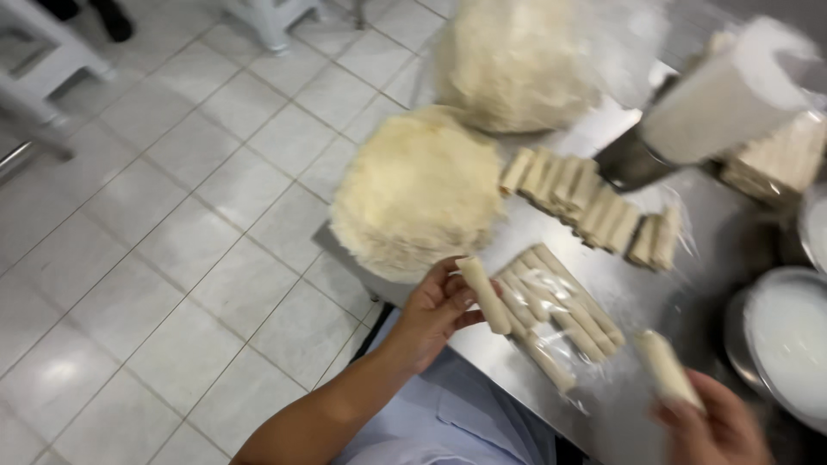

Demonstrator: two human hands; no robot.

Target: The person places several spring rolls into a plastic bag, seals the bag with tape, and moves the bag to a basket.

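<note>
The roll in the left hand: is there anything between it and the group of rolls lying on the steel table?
Nothing visible. The left hand holds the roll right at the edge of the group of rolls on the steel table, and no object lies in between. The right hand holds another roll, apart.

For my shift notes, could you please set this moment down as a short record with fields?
Left hand: left hand grips one pale roll at its end
Right hand: right hand holds another roll, blurred
Between the hands: clear plastic bag of rolls lying on the steel table
Further back: row of rolls; two round stacks of thin wrappers
Right edge: white bowl
Floor: pale tiles
</note>
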